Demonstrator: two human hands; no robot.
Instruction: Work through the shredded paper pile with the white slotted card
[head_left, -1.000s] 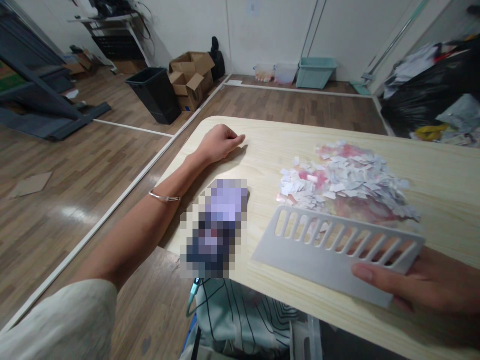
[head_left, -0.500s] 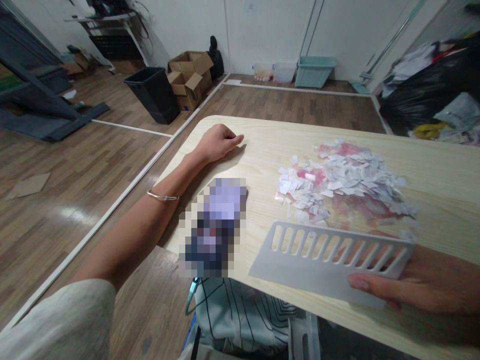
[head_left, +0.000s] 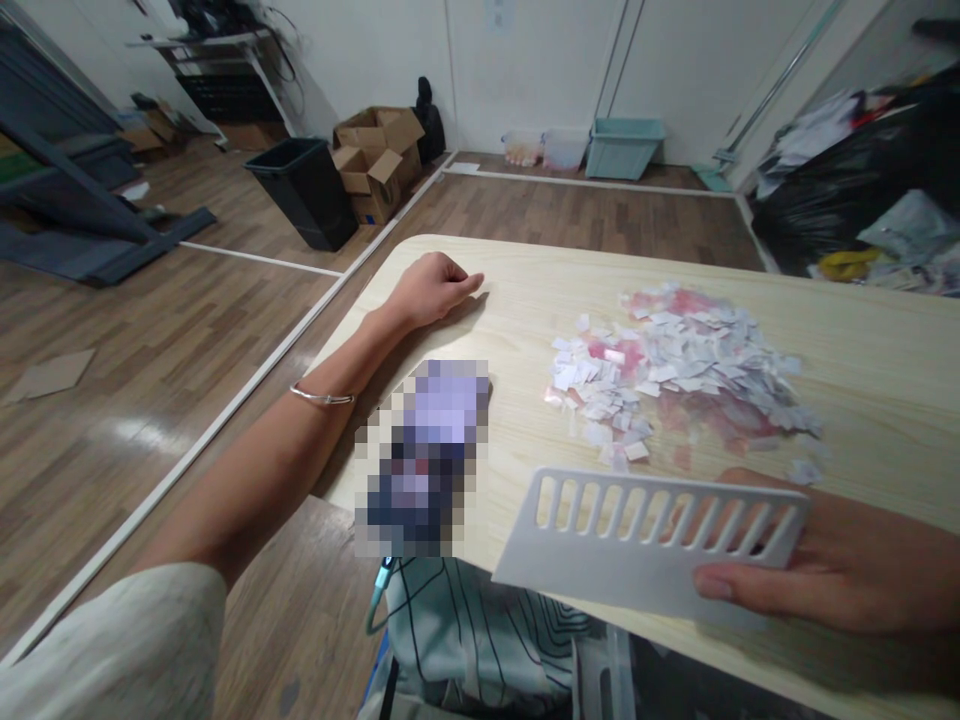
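Note:
My right hand (head_left: 817, 560) grips a white plastic scraper (head_left: 600, 570) by its right end, thumb on the near face and fingers behind. A row of slanted slots runs along its upper part. It is held tilted over the table's near edge. Beyond it lies a heap of small white paper pieces (head_left: 705, 350), with pink translucent bits among them. My left hand (head_left: 435, 285) rests on the table near the far left corner, fingers curled in and thumb against them, with nothing visible in it. Nearer me is a pixelated phone-like object (head_left: 427, 450) with a cable (head_left: 381, 590) at its lower end.
The pale wooden table (head_left: 885, 400) has a rounded far left corner. Below its near edge is a pale green striped fabric (head_left: 465, 630). On the floor stand a black bin (head_left: 304, 195), cardboard boxes (head_left: 379, 150) and a teal tub (head_left: 622, 150). Black bags (head_left: 840, 190) are piled at right.
My right hand and the scraper have moved slightly down and toward me, away from the paper heap. My left hand stays in place. The whole view has shifted slightly.

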